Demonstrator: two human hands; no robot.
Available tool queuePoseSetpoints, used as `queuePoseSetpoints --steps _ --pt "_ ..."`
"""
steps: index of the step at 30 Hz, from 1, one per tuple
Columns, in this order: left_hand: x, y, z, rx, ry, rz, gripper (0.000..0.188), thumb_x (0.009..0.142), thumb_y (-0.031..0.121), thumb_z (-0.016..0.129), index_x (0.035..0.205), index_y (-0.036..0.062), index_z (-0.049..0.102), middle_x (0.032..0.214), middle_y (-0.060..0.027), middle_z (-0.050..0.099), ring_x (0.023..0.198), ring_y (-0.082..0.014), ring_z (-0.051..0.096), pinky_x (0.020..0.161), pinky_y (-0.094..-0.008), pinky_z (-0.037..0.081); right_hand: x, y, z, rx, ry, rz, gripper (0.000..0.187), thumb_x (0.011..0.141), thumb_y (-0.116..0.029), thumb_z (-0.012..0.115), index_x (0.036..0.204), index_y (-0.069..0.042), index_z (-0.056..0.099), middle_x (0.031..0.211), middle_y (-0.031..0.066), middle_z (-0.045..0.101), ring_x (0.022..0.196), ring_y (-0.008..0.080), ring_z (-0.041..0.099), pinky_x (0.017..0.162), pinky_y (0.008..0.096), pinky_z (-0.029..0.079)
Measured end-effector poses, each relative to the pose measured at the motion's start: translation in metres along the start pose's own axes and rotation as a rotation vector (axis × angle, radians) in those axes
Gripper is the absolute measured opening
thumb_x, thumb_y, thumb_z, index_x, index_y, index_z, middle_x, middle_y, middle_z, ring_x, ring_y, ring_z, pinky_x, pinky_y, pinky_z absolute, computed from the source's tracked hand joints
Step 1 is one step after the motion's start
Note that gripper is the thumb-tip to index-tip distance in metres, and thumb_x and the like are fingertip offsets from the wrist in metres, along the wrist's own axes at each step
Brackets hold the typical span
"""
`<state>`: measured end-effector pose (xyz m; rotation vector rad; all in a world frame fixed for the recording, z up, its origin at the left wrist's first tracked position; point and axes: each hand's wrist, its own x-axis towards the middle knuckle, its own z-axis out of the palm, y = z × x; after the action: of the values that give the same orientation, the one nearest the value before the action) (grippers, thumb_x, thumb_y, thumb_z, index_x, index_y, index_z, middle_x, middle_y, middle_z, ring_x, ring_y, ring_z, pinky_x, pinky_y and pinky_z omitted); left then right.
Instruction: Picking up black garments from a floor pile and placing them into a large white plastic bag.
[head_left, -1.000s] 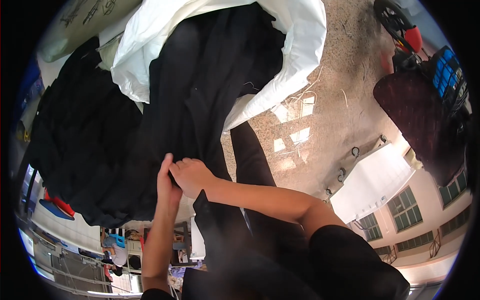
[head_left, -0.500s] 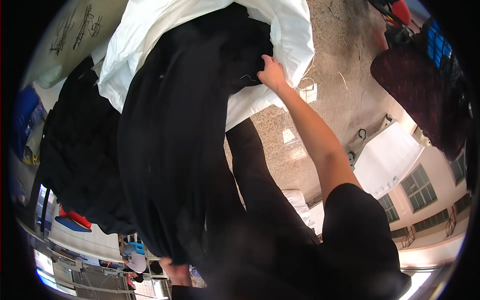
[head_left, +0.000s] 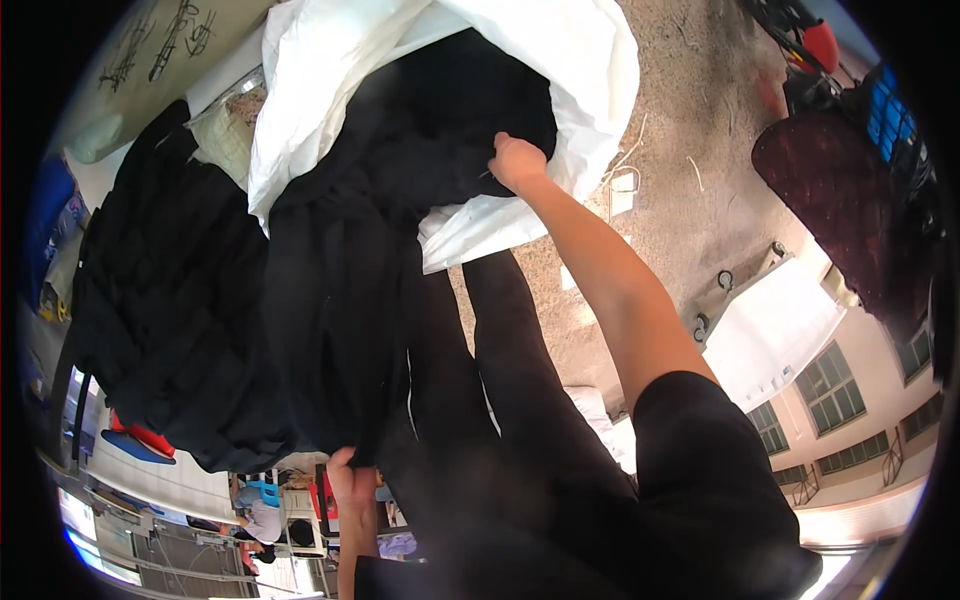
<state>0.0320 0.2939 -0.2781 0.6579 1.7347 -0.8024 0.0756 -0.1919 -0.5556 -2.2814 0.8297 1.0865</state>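
A long piece of black cloth stretches from inside a white sack down toward my body; its exact kind does not show. With fingers closed, my left hand grips its near lower end, beside my legs. My right hand is closed on a fold of black cloth at the sack's mouth, near the right rim. More black fabric fills the opening of the sack. Left of the held cloth lies a large heap of black cloth.
A concrete floor spreads to the right, with thin cords on it. A white wheeled table stands farther right, near a dark padded object. At the lower left, a person is beside a long white table.
My left hand has risen with the cloth's end, and the cloth now bunches shorter toward the sack. My right hand has shifted slightly left and down. The sack's rim has moved a little right.
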Motion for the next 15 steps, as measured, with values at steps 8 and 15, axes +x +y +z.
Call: queuePoseSetpoints --steps 8,15 --pt "0.031 -0.029 0.080 0.402 0.211 0.416 0.064 0.062 -0.015 0.046 0.123 0.0043 0.049 0.110 -0.0114 0.061 0.096 -0.0265 0.060 0.086 -0.0374 0.049 -0.020 -0.218 0.017 0.474 -0.225 -0.178 0.054 0.074 -0.039 0.065 0.112 -0.002 0.054 0.096 0.0128 0.065 0.091 0.0342 0.062 0.079 0.0397 0.050" --pt "0.076 -0.020 0.022 0.570 0.227 0.547 0.060 0.058 -0.014 0.049 0.115 0.0040 0.055 0.105 -0.0084 0.062 0.095 -0.0237 0.059 0.089 -0.0322 0.045 -0.033 -0.195 0.016 0.589 0.287 -0.728 0.033 0.070 -0.007 0.060 0.103 -0.005 0.061 0.102 0.0144 0.062 0.098 0.0332 0.055 0.088 0.0417 0.044"
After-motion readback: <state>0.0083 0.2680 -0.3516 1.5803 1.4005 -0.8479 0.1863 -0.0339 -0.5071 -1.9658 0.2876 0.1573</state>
